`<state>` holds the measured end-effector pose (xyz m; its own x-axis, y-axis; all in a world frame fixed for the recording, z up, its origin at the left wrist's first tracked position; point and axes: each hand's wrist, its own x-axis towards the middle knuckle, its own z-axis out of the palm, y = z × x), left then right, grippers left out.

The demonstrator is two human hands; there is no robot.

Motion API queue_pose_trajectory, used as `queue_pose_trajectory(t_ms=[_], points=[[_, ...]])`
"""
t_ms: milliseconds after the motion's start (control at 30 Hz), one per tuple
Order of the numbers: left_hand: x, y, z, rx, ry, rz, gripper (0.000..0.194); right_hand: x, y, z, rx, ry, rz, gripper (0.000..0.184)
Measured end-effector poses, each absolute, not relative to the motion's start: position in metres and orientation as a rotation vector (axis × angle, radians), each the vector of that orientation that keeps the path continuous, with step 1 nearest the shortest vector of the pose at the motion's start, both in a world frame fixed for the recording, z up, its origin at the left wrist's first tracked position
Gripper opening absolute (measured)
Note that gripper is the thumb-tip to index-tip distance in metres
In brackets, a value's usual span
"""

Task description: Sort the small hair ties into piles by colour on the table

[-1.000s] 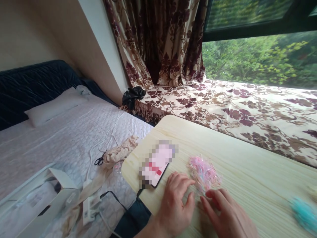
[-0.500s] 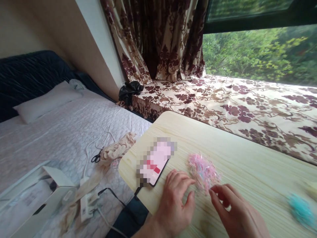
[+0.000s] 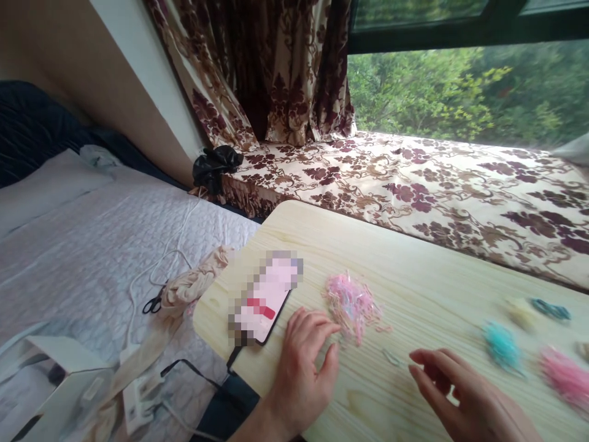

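Note:
A loose pile of pink and clear small elastic bands (image 3: pixel 352 304) lies on the pale wooden table (image 3: pixel 414 258). My left hand (image 3: pixel 306 362) rests beside the pile's near left side, fingers curved and thumb apart, with nothing visible in it. To the right of the pile, my right hand (image 3: pixel 464 387) hovers low over the tabletop. Its thumb and forefinger tips are close, with a small gap between them. Just left of those fingertips lies a pale greenish band (image 3: pixel 391 356). Another pinkish band (image 3: pixel 384 328) sits at the pile's edge.
A phone (image 3: pixel 267 298) with a cable lies left of the pile. Teal bands (image 3: pixel 501 347), pink bands (image 3: pixel 565 374), a cream clump (image 3: pixel 519 312) and dark teal bands (image 3: pixel 551 309) lie at the right. On the bed are scissors (image 3: pixel 154 304), a power strip (image 3: pixel 138 399) and a white box (image 3: pixel 59 380).
My right hand has moved right, away from the pile, and a pale band now shows between them. My left hand stays by the pile. The view has turned right, showing more bands.

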<state>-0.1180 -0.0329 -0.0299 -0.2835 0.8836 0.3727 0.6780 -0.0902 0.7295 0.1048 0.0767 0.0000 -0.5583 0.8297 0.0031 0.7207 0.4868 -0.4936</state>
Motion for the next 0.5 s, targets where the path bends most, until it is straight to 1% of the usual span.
queue_pose_trajectory(t_ms=[200, 300, 367, 500], points=[[-0.119, -0.034, -0.031, 1.750, 1.969, 1.266, 0.027, 0.104, 0.074, -0.015, -1.303, -2.432, 0.599, 0.033], [-0.120, -0.034, -0.033, 1.770, 1.987, 1.250, 0.027, 0.094, 0.071, -0.020, -1.262, -2.464, 0.656, 0.028], [-0.119, -0.034, -0.034, 1.783, 1.994, 1.246, 0.027, 0.091, 0.069, -0.020, -1.254, -2.484, 0.624, 0.026], [-0.119, -0.034, -0.034, 1.795, 2.008, 1.249, 0.026, 0.086, 0.065, -0.015, -1.239, -2.474, 0.459, 0.037]])
